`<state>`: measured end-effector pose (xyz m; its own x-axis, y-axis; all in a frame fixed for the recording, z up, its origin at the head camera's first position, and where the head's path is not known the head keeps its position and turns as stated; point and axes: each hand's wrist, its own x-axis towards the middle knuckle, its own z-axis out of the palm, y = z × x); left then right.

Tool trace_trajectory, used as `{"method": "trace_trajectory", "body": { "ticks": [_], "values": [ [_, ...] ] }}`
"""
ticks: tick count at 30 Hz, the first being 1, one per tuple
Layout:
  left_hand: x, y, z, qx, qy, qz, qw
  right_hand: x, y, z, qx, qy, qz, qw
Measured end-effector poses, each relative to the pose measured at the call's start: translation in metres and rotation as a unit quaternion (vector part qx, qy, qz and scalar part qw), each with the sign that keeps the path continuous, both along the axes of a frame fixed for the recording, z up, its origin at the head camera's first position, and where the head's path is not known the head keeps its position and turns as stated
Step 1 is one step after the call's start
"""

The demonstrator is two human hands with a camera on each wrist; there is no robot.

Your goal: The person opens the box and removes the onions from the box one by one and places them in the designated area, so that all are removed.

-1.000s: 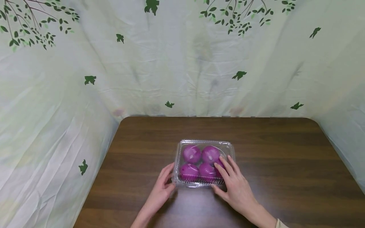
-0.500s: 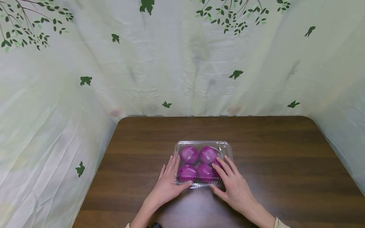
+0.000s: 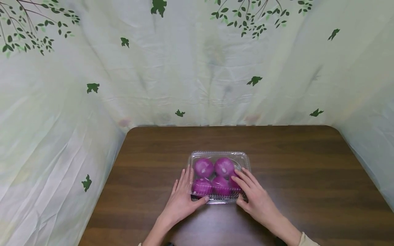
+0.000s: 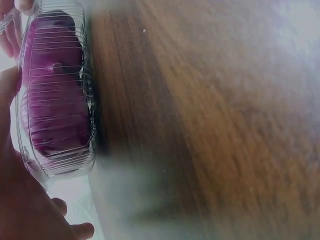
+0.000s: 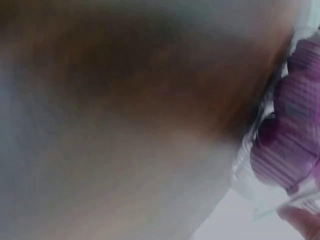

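A clear plastic clamshell box sits on the table, with several round purple things that look like onions inside. My left hand lies along its left side, fingers straight, thumb across the front left corner. My right hand holds the lid at the front right, bent fingers on top and thumb under its front edge. There the lid seems a little raised from the base. In the left wrist view the ribbed wall of the box shows beside my left thumb. The right wrist view is blurred; a fingertip touches the box's rim.
The brown wooden table has rounded far corners. A pale cloth printed with green leaves hangs behind it and along both sides.
My left hand has moved forward from the left edge to lie along the box's side, thumb on the front. My right thumb has shifted right along the front edge, and the lid's front looks slightly lifted.
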<state>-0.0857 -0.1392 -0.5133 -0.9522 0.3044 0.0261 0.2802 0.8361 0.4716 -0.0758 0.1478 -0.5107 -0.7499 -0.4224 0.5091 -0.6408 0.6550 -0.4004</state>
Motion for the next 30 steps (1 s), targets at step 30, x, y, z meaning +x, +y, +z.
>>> {"method": "trace_trajectory", "body": {
  "ticks": [30],
  "values": [
    [0.003, 0.001, 0.004, 0.037, -0.028, 0.016, 0.9988, -0.051, 0.047, 0.078, -0.210, -0.216, 0.085, 0.9498]
  ]
}}
